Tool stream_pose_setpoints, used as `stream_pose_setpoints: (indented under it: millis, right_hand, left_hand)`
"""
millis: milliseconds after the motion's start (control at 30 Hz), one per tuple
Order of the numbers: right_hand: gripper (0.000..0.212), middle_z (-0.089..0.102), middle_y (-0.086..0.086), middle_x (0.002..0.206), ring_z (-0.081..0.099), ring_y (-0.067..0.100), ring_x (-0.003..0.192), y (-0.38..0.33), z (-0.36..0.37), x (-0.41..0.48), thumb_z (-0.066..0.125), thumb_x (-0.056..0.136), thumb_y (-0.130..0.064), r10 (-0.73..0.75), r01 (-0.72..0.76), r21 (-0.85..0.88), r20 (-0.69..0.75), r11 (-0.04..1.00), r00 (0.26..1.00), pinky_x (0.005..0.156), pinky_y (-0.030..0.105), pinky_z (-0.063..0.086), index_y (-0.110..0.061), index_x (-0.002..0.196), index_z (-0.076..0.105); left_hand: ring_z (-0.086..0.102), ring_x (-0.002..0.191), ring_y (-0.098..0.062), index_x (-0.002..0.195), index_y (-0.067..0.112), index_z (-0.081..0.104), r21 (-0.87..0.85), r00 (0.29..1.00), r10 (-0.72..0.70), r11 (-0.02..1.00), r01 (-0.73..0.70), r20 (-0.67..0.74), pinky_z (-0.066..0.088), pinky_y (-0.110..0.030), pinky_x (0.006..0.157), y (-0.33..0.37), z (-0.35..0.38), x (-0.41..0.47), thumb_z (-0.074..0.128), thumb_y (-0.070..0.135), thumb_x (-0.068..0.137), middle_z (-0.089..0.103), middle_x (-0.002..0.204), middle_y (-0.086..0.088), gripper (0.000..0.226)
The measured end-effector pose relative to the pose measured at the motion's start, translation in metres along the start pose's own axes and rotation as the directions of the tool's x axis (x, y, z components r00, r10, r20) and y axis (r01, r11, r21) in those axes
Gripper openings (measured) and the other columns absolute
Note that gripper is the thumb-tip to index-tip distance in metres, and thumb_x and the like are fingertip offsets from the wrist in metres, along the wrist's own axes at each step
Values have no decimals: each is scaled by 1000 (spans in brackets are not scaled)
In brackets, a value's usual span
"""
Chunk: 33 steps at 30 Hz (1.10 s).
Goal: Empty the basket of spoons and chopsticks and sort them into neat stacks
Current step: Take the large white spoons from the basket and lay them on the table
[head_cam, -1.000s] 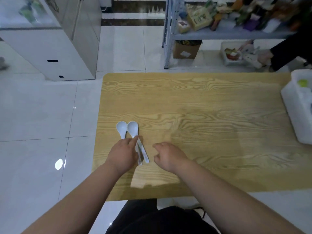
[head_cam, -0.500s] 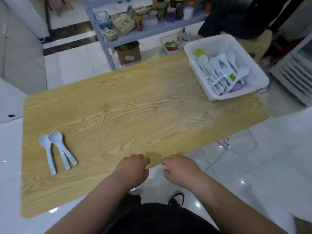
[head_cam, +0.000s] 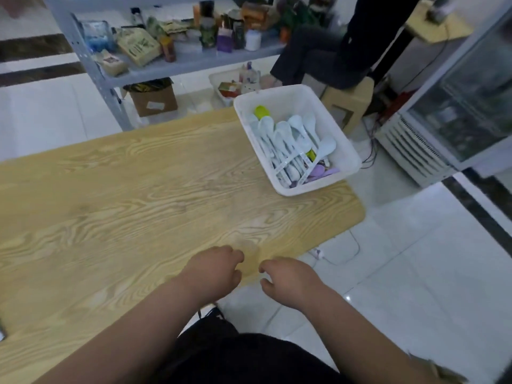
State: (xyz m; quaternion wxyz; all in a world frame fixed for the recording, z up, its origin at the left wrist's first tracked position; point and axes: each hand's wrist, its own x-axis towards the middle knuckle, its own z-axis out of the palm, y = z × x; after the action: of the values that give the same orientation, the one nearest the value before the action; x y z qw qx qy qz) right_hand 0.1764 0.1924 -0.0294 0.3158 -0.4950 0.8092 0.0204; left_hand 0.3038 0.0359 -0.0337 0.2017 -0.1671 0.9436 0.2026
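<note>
1. Basket (head_cam: 318, 187) — it sits at about one o'clock from our hands, on the far right corner of the table (head_cam: 138, 203), and the view has swung round until it is in full sight.
2. Inside lies a loose heap of white spoons (head_cam: 288, 139), with a yellow-green piece (head_cam: 260, 112) at the basket's twelve o'clock end and something purple (head_cam: 318, 171) at its five o'clock corner. We cannot pick out any chopsticks for certain.
3. The two spoons laid side by side a second ago have slipped out of view past nine o'clock, so we judge the first stack begun and nearly all the sorting left to do.
4. Our left hand (head_cam: 213, 268) hangs over the table's near edge at six o'clock, fingers loosely curled and holding nothing. It has let go of the spoon handles it touched a moment before.
5. Our right hand (head_cam: 288, 278) is just beside it toward three o'clock, just past the edge, likewise loosely curled and empty.
6. Both hands are well apart from the basket — the next reach has to go up toward one o'clock, we judge.
7. Beyond the table, at eleven o'clock, stands a grey shelf (head_cam: 188, 62) crowded with packets; a seated person (head_cam: 327, 51) is at one o'clock behind the basket.
</note>
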Motion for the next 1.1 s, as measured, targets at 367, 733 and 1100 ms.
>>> stream_pose_setpoints:
  millis: [367,733,1100]
  right_hand:
    - [34,62,-2,126,54,18,117,93,-80,32,51,99,-36,103,-82,124,-176,989,979,88,31,45,-26,130,62]
    - [32,52,3,94,55,26,93,235,-170,142,49,98,-33,20,18,105,-349,994,937,67,35,42,-20,125,59]
    - [54,41,14,127,49,29,105,260,-172,217,52,94,-59,95,-86,117,-76,989,993,79,38,46,-25,134,46]
  left_hand:
    - [56,117,-23,137,27,51,-13,997,66,998,-67,-25,49,-37,92,51,-57,108,45,38,100,55,131,-2,38]
    - [62,103,-25,124,23,58,-248,933,-329,925,286,-149,54,-41,85,95,-108,234,51,29,97,61,117,-2,29]
    - [55,102,-31,116,14,49,-133,815,-577,813,567,-52,48,-41,78,86,-100,333,58,32,92,56,113,-11,31]
